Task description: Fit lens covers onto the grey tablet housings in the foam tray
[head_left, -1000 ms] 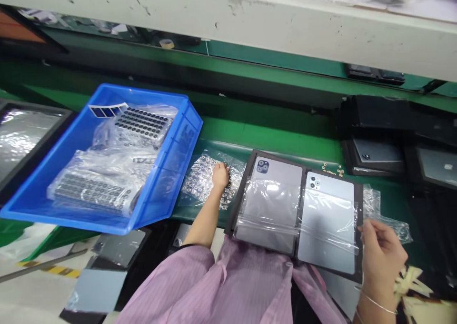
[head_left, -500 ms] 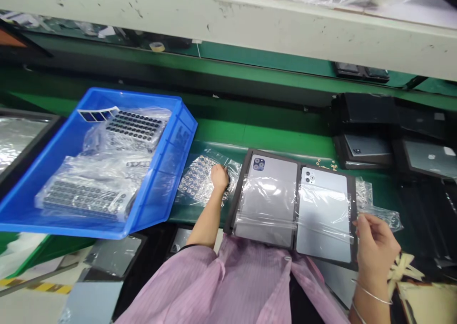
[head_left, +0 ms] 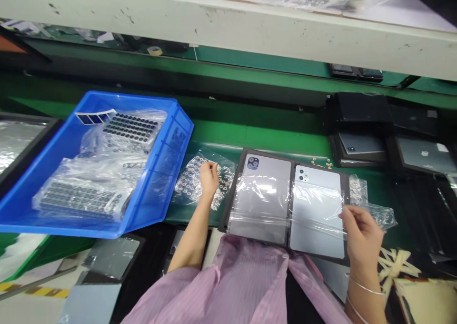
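My left hand (head_left: pixel 209 178) is closed in a pinch above a clear plastic bag of small metal-coloured rings (head_left: pixel 191 178); whatever its fingertips hold is too small to make out. In front of me lies a dark tray with two tablet-like panels side by side. The left panel (head_left: pixel 264 195) is grey with a dark camera block, and the right panel (head_left: pixel 317 214) is silver-blue with a light one. Clear film covers the lower part of both. At the tray's right edge my right hand (head_left: pixel 364 233) is closed, thumb and finger together; what is between them is hidden.
On the left a blue bin (head_left: pixel 152 190) holds bagged sheets of dark round parts. Several loose rings (head_left: pixel 326 163) lie behind the tray. Stacked dark trays with panels (head_left: pixel 362 145) stand at the right, near crumpled clear film (head_left: pixel 378 214). A shelf edge (head_left: pixel 228 28) crosses above.
My left hand has lifted slightly from the bag of rings, its fingers now pinched upward. My right hand has moved left a little, onto the right panel's edge. The view has shifted slightly.
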Available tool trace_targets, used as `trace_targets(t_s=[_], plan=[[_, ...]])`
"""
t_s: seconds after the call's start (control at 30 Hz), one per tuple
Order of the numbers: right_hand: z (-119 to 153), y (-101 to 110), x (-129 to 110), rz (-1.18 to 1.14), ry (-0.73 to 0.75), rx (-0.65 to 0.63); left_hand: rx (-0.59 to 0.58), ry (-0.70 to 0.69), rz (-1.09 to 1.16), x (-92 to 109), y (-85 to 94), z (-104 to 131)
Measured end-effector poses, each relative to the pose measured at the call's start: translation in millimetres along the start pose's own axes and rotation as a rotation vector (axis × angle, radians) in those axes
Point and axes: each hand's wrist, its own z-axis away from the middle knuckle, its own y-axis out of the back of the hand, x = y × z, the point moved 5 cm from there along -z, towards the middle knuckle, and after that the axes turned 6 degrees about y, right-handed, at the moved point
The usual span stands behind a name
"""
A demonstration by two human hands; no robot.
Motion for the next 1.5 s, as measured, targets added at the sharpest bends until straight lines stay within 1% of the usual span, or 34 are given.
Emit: trace_targets(t_s=[0.07, 0.1, 0.13, 0.17, 0.2, 0.27, 0.33, 0.4, 0.5, 0.57, 0.67, 0.77, 0.83, 0.9, 0.97, 1.0, 1.13, 1.2, 1.3, 1.37, 1.43, 1.5], plan=[[6.4, -19.5, -25.1, -0.08, -0.006, -0.223, 0.011, -0.142, 0.062, 33.9, 26.9, 23.2], [11.8, -31.5, -40.2, -0.13, -0.007, -0.372, -0.008, -0.216, 0.092, 52.4, 38.9, 38.5], [18.3, -43.1, -55.7, -0.184, -0.009, -0.524, -0.038, -0.335, 0.139, 73.7, 50.4, 55.5], [24.8, -52.6, -70.7, -0.248, -0.005, -0.652, -0.095, -0.588, 0.239, 100.8, 61.9, 76.3], [30.8, -59.9, -83.8, -0.324, -0.008, -0.76, -0.141, -0.785, 0.303, 124.6, 73.0, 95.2], [39.4, -66.9, -101.4, -0.475, -0.041, -0.901, -0.16, -1.046, 0.368, 165.0, 92.4, 120.2], [42.8, -65.3, -107.7, -0.596, -0.087, -0.963, -0.103, -1.268, 0.436, 198.6, 107.6, 131.4], [42.1, -58.7, -106.7, -0.661, -0.113, -0.978, 0.008, -1.428, 0.471, 222.6, 115.8, 133.2], [38.1, -47.8, -100.1, -0.684, -0.125, -0.975, 0.15, -1.529, 0.438, 242.2, 115.0, 130.5], [35.4, -43.1, -95.7, -0.678, -0.129, -0.979, 0.178, -1.557, 0.423, 247.9, 111.8, 130.4], [30.5, -39.4, -89.7, -0.64, -0.126, -0.971, 0.112, -1.533, 0.432, 253.2, 107.5, 131.3], [23.5, -36.3, -83.8, -0.559, -0.085, -0.926, -0.013, -1.399, 0.429, 258.3, 101.2, 132.7], [18.3, -33.0, -79.5, -0.492, -0.049, -0.878, -0.127, -1.234, 0.443, 260.5, 93.6, 134.8], [13.7, -28.9, -75.5, -0.418, -0.008, -0.828, -0.214, -1.028, 0.477, 260.7, 84.5, 137.9], [9.8, -24.5, -72.7, -0.347, 0.043, -0.786, -0.252, -0.863, 0.502, 260.5, 76.3, 142.8], [7.9, -22.4, -71.7, -0.313, 0.07, -0.768, -0.265, -0.809, 0.503, 261.1, 72.5, 145.2], [-0.2, -15.9, -67.9, -0.217, 0.169, -0.739, -0.362, -0.728, 0.502, 267.0, 59.4, 149.3], [-5.2, -14.5, -63.5, -0.206, 0.181, -0.749, -0.417, -0.709, 0.512, 269.8, 53.5, 148.3], [-12.5, -16.1, -50.0, -0.242, 0.108, -0.805, -0.467, -0.683, 0.517, 273.5, 44.3, 148.6], [-15.9, -19.7, -36.9, -0.312, -0.005, -0.861, -0.491, -0.642, 0.537, 275.9, 37.6, 149.6], [-18.3, -23.9, -23.0, -0.398, -0.133, -0.898, -0.517, -0.571, 0.57, 278.2, 29.4, 149.3], [-22.7, -27.0, -10.4, -0.441, -0.211, -0.89, -0.528, -0.502, 0.585, 280.3, 19.4, 146.5]])
